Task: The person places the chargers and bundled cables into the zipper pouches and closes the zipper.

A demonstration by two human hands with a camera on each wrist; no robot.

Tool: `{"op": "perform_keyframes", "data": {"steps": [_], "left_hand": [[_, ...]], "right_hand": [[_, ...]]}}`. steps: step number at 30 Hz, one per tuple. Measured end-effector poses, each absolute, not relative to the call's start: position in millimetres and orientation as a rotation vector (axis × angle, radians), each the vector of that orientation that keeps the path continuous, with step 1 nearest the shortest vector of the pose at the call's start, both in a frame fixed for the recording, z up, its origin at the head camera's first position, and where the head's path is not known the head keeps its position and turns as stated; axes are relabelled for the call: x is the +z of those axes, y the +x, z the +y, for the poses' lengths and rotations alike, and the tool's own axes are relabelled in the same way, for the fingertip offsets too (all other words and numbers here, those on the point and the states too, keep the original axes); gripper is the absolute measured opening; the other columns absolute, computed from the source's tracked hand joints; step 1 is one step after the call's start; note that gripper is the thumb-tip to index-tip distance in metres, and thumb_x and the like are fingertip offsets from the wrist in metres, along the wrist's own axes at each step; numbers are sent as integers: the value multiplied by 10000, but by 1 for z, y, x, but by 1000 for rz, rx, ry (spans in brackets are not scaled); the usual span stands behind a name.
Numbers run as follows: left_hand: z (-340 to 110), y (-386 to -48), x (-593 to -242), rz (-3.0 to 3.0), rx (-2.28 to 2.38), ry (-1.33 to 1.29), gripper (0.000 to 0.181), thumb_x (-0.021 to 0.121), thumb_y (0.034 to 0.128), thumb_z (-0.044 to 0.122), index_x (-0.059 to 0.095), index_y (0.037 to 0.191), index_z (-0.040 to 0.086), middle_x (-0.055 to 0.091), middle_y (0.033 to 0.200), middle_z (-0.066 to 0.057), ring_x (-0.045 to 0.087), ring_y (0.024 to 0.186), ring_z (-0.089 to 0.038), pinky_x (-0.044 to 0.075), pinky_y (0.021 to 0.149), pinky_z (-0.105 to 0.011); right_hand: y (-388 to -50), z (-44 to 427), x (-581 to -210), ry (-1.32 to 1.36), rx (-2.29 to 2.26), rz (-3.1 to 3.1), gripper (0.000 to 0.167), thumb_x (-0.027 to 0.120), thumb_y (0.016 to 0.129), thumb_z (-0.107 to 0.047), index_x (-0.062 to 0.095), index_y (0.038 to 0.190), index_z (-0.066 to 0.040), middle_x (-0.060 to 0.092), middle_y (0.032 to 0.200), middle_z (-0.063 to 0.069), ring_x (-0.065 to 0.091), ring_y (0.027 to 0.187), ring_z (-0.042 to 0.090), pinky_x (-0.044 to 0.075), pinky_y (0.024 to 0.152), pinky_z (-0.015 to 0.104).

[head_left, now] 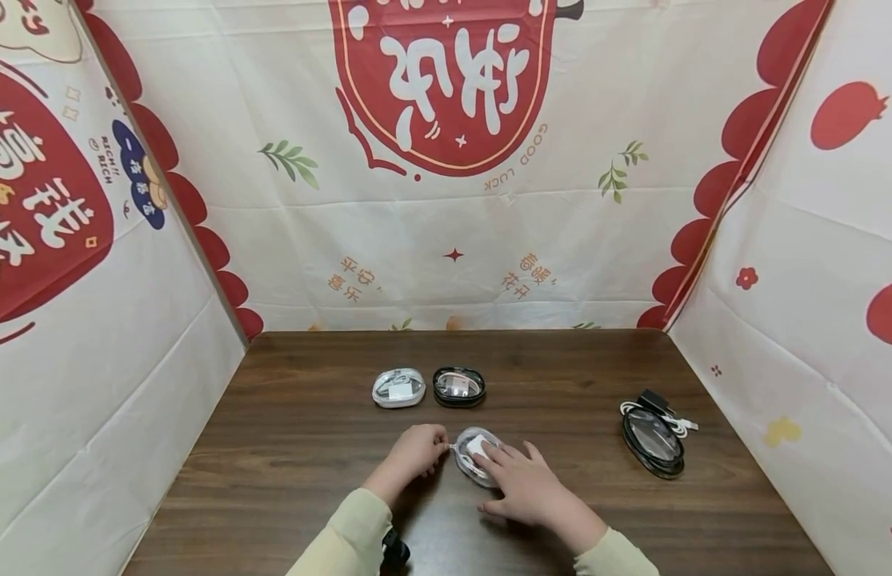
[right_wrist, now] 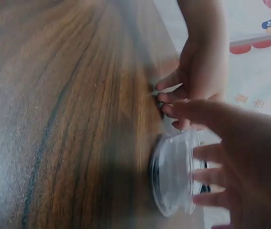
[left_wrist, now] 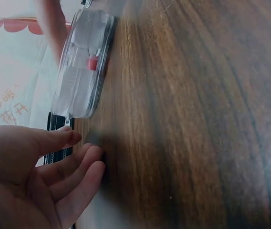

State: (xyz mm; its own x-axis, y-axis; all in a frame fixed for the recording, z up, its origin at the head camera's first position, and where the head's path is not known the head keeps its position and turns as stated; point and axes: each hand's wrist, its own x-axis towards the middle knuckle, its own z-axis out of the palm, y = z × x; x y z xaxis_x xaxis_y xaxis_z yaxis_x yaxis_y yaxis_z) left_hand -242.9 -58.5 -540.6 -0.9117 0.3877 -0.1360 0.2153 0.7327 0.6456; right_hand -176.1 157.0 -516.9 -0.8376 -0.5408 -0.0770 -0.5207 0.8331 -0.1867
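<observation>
As a left hand (head_left: 418, 450) pinches the small pull tab (left_wrist: 67, 122) at the edge of a clear round case (head_left: 469, 466), the right hand (head_left: 525, 484) rests extended, ungripping fingers (right_wrist: 209, 176) on its top. The case lies between the two hands on a wood-grain table (head_left: 273, 480), in front of a white-rimmed case (head_left: 398, 390) and a black-rimmed case (head_left: 458, 387) set side by side.
</observation>
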Motion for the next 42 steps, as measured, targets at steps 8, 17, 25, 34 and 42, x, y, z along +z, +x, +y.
{"op": "perform_keyframes", "data": {"steps": [8,17,25,34,42], "left_hand": [[-56,-243,-545,2666,1012,453,142,617,947,92,612,806,100,557,578,-33,535,438,-132,453,398,-268],[-61,-240,-545,2693,934,572,184,622,940,91,577,762,89,522,576,3,500,427,-97,443,412,-250],[-61,-233,-542,2699,913,663,191,630,932,105,578,749,90,535,563,1,485,421,-77,439,420,-238],[-54,-228,-539,2666,976,676,170,634,923,89,590,759,76,530,557,-2,484,427,-78,445,412,-241],[-52,-226,-538,2648,996,674,163,612,937,71,577,778,68,500,541,25,481,424,-73,441,404,-234]], "right_hand": [[-178,157,-524,-927,-310,2827,799,628,854,-580,395,1496,-165,311,1562,67,215,1442,308,115,1053,704],[-181,155,-531,-912,-274,2827,845,605,842,-624,341,1522,-199,273,1580,40,209,1446,291,92,1049,713],[-184,156,-536,-905,-233,2851,879,598,831,-648,318,1531,-195,251,1589,41,205,1448,279,109,1052,705],[-188,158,-540,-918,-274,2854,878,606,827,-636,333,1524,-177,266,1582,62,208,1445,300,105,1039,721],[-187,157,-539,-908,-287,2855,866,618,830,-615,351,1515,-157,275,1578,71,215,1442,306,121,1041,716]]}}
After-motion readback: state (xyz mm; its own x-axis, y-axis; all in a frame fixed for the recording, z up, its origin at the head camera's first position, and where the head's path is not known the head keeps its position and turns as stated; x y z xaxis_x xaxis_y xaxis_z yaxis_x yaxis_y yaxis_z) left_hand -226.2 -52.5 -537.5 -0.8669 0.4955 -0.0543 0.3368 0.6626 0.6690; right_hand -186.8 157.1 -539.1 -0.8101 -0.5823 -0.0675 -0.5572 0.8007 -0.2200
